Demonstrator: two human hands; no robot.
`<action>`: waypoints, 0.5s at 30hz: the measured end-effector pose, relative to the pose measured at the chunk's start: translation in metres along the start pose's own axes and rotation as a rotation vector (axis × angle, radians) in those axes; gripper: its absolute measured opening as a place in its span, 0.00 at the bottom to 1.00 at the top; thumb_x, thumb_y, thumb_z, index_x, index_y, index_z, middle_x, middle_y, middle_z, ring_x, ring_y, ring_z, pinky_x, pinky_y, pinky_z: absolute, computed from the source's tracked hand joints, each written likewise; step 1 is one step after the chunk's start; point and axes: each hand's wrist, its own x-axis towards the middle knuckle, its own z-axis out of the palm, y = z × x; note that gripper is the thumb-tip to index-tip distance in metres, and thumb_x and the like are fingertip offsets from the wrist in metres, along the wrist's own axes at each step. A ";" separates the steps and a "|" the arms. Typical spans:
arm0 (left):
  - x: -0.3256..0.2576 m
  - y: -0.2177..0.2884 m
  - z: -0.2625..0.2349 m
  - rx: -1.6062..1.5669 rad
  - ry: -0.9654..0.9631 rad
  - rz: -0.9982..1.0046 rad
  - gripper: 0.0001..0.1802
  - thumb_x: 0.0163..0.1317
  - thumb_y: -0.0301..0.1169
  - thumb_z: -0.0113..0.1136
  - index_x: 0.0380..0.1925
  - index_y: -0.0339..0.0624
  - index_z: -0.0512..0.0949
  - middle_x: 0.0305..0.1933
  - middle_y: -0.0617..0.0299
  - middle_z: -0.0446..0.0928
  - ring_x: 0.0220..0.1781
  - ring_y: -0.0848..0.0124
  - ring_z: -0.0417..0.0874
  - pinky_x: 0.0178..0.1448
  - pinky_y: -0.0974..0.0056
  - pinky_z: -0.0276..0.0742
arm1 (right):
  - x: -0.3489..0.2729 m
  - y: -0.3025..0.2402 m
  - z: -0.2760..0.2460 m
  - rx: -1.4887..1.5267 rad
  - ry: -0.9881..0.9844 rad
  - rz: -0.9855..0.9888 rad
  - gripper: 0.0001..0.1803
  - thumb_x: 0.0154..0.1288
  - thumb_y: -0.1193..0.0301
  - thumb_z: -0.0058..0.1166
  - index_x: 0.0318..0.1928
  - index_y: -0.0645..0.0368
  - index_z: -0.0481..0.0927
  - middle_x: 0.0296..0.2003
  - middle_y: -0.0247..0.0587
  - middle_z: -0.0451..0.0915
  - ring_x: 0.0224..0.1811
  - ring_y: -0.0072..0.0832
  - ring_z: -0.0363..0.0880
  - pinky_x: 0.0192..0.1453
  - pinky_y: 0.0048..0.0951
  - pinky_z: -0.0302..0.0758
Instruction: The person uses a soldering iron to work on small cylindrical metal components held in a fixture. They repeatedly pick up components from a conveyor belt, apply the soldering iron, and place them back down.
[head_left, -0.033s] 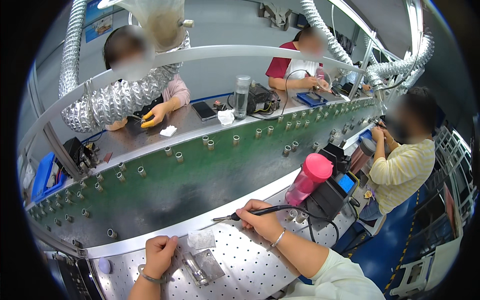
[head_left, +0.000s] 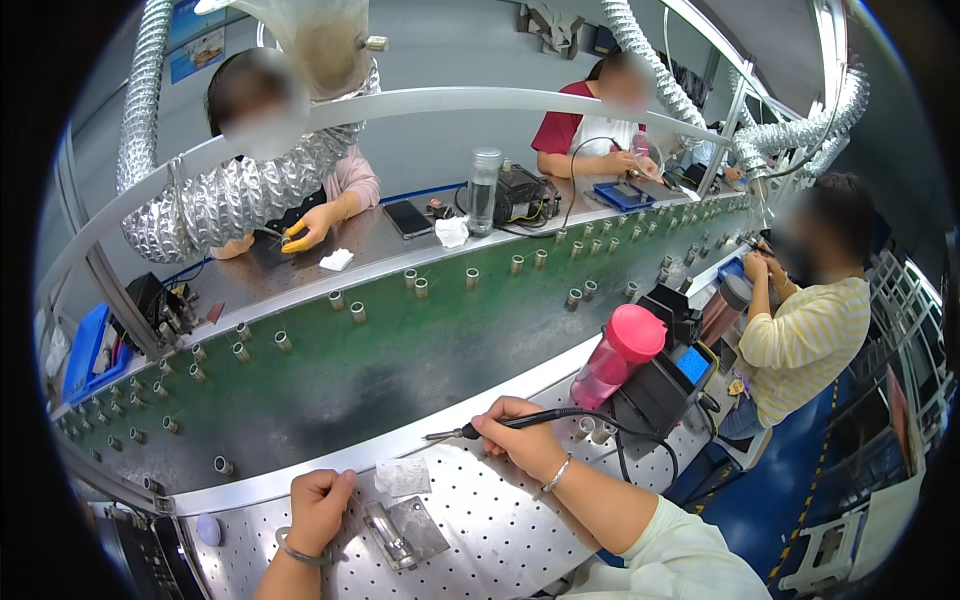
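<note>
Gripping a soldering iron [head_left: 500, 424] in our right hand [head_left: 520, 440], we rest our clenched left hand [head_left: 318, 508] beside a metal fixture [head_left: 405, 532] on the bench [head_left: 500, 530].

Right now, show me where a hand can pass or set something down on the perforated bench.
Free: the perforated bench between the metal fixture and the right hand, under the soldering iron. Also the green conveyor belt beyond, apart from its pegs. Crowded: the right end, with pink bottle, soldering station and cable; the left hand blocks the fixture's left.
</note>
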 end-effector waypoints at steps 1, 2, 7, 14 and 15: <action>-0.002 0.000 -0.001 0.002 -0.004 -0.005 0.21 0.60 0.30 0.59 0.08 0.38 0.69 0.11 0.69 0.66 0.15 0.83 0.62 0.20 0.72 0.58 | 0.000 0.001 0.001 -0.017 0.000 0.006 0.10 0.59 0.69 0.60 0.25 0.58 0.75 0.17 0.29 0.75 0.18 0.12 0.70 0.21 0.14 0.65; -0.002 0.002 -0.001 0.001 -0.007 -0.001 0.21 0.60 0.30 0.60 0.08 0.38 0.69 0.11 0.70 0.66 0.15 0.83 0.62 0.20 0.72 0.58 | 0.001 0.001 0.000 -0.028 -0.001 0.008 0.10 0.59 0.69 0.60 0.25 0.58 0.75 0.17 0.29 0.75 0.18 0.12 0.70 0.21 0.14 0.65; -0.002 0.001 0.000 -0.013 -0.011 0.001 0.22 0.60 0.29 0.60 0.08 0.38 0.69 0.10 0.70 0.66 0.15 0.83 0.62 0.20 0.72 0.58 | 0.001 0.002 -0.003 -0.023 -0.029 -0.016 0.10 0.60 0.70 0.59 0.25 0.58 0.74 0.17 0.30 0.75 0.18 0.13 0.70 0.22 0.16 0.65; -0.001 -0.003 -0.002 -0.012 -0.008 -0.013 0.21 0.60 0.29 0.60 0.08 0.37 0.69 0.11 0.69 0.66 0.15 0.82 0.61 0.20 0.72 0.58 | 0.004 0.003 -0.003 -0.045 0.006 -0.015 0.10 0.60 0.70 0.59 0.26 0.60 0.74 0.17 0.31 0.75 0.16 0.14 0.69 0.19 0.16 0.64; -0.004 -0.006 -0.006 -0.027 0.006 -0.025 0.21 0.59 0.30 0.60 0.08 0.36 0.69 0.10 0.69 0.66 0.15 0.82 0.61 0.20 0.71 0.58 | 0.004 0.003 -0.001 -0.059 0.006 -0.016 0.10 0.59 0.70 0.60 0.26 0.60 0.74 0.17 0.31 0.75 0.16 0.14 0.69 0.19 0.17 0.64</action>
